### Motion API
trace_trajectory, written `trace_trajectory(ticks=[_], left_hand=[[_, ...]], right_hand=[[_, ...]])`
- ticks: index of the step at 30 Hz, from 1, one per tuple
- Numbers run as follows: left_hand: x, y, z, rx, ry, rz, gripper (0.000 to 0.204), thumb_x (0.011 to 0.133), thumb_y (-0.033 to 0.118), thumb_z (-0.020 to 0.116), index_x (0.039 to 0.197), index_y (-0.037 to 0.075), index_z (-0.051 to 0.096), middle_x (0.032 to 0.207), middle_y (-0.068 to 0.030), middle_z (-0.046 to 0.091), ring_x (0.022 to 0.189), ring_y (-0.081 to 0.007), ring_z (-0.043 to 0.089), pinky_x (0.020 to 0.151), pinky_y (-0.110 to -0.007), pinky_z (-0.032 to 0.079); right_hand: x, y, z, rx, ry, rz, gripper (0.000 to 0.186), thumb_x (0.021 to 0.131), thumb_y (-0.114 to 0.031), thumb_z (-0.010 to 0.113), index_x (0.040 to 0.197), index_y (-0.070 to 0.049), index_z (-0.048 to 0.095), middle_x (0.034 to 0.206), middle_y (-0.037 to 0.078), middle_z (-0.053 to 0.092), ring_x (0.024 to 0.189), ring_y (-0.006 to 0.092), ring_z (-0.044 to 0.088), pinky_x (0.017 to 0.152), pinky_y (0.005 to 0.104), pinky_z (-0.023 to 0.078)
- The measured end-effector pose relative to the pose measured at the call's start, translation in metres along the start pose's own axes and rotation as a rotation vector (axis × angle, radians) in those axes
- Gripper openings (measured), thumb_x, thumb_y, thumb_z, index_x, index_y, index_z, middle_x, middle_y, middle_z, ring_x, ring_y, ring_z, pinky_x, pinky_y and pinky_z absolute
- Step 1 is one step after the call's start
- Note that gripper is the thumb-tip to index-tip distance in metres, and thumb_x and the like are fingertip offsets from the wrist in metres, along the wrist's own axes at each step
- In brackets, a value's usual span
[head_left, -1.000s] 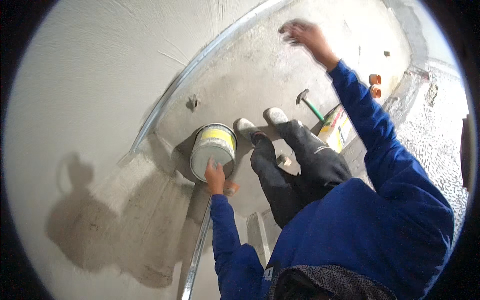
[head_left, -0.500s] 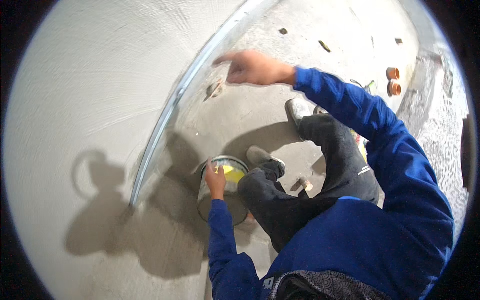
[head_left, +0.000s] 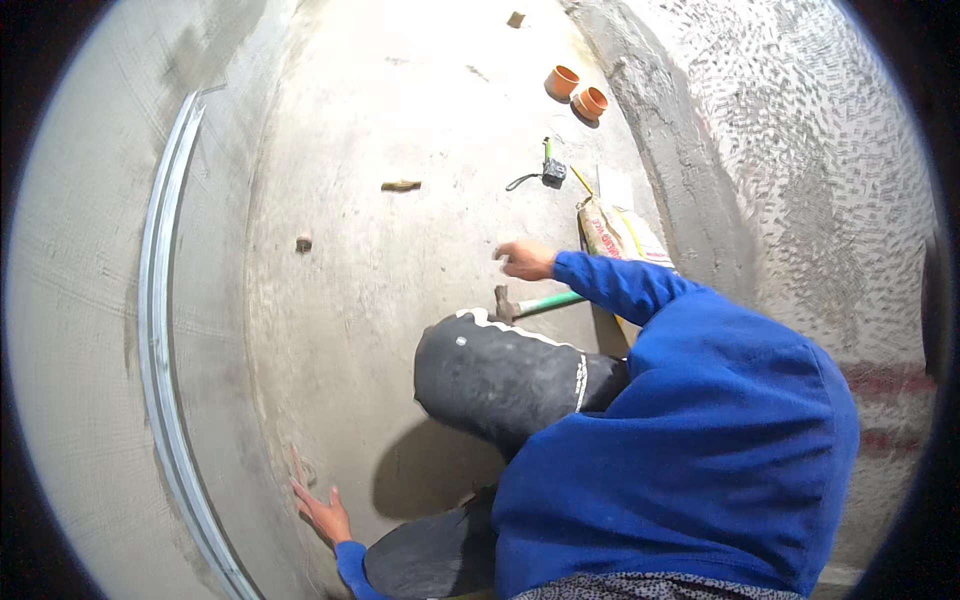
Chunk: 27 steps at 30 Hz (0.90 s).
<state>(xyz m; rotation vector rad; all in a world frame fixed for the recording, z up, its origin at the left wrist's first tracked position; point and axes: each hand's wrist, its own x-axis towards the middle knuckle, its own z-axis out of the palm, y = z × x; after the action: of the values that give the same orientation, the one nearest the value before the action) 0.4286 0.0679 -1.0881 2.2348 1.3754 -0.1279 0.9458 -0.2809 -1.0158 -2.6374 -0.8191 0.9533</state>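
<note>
My left hand [head_left: 325, 512] is low at the left, fingers spread, close to where the floor meets the wall. Nothing is held in it. My right hand [head_left: 527, 260] hovers over the floor with loosely bent, slightly blurred fingers and no visible object in them. Just below it lies a hammer [head_left: 550, 302] with a green handle and dark head, partly covered by my sleeve and leg. A printed sack [head_left: 612, 235] lies beside my right forearm. Along the left wall [head_left: 215, 330] runs a long metal profile [head_left: 155, 325].
Two orange pipe pieces [head_left: 563, 82] sit at the far right of the floor. A black tape measure [head_left: 553, 175] with a strap and a yellow pencil [head_left: 582, 180] lie nearer. A small wood piece [head_left: 401, 185] and a small block [head_left: 304, 243] lie to the left. A rough patterned wall [head_left: 800, 180] bounds the right.
My view has swung right and my legs are bent lower. The bucket beside my left hand is out of view. My raised, pointing right hand has come down above the hammer.
</note>
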Motion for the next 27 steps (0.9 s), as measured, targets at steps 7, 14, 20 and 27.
trace_trajectory(ticks=[7, 14, 20, 27], left_hand=[[0.050, 0.022, 0.025, -0.055, 0.070, -0.074, 0.068, 0.078, 0.004, 0.061, 0.136, 0.000, 0.027, 0.137, -0.0196, 0.037, 0.111, -0.0348, 0.049, 0.093, -0.040, 0.039], [0.068, 0.083, -0.002, -0.961, -0.166, -0.278, 0.058, 0.083, 0.007, 0.053, 0.138, 0.006, 0.034, 0.134, -0.0165, 0.043, 0.096, -0.0243, 0.058, 0.074, -0.031, 0.049], [-0.115, 0.015, -0.004, 0.135, -0.108, -0.377, 0.033, 0.079, 0.019, 0.059, 0.107, 0.002, 0.060, 0.106, -0.0177, 0.061, 0.099, -0.0319, 0.058, 0.089, -0.043, 0.043], [-0.243, 0.017, -0.008, 0.586, -0.463, -0.965, 0.036, 0.082, 0.015, 0.050, 0.117, 0.011, 0.057, 0.115, -0.0130, 0.059, 0.106, -0.0317, 0.055, 0.097, -0.060, 0.026]], right_hand=[[-0.002, 0.161, 0.009, 0.496, 0.399, 0.351, 0.031, 0.074, -0.009, 0.054, 0.102, -0.001, 0.062, 0.068, 0.012, 0.063, 0.056, 0.0160, 0.061, 0.053, 0.0299, 0.050], [0.136, 0.353, -0.051, -0.247, 0.792, -0.007, 0.049, 0.072, -0.028, 0.067, 0.112, -0.002, 0.056, 0.090, 0.016, 0.065, 0.081, 0.0276, 0.063, 0.071, 0.0366, 0.050], [0.225, 0.456, -0.089, 0.011, 0.309, 0.001, 0.059, 0.075, -0.044, 0.067, 0.110, 0.003, 0.059, 0.105, 0.016, 0.062, 0.095, 0.0244, 0.058, 0.082, 0.0356, 0.046], [0.265, 0.487, -0.095, -0.181, 0.232, 0.514, 0.065, 0.075, -0.049, 0.066, 0.110, 0.005, 0.058, 0.110, 0.016, 0.059, 0.092, 0.0237, 0.059, 0.076, 0.0380, 0.048]])
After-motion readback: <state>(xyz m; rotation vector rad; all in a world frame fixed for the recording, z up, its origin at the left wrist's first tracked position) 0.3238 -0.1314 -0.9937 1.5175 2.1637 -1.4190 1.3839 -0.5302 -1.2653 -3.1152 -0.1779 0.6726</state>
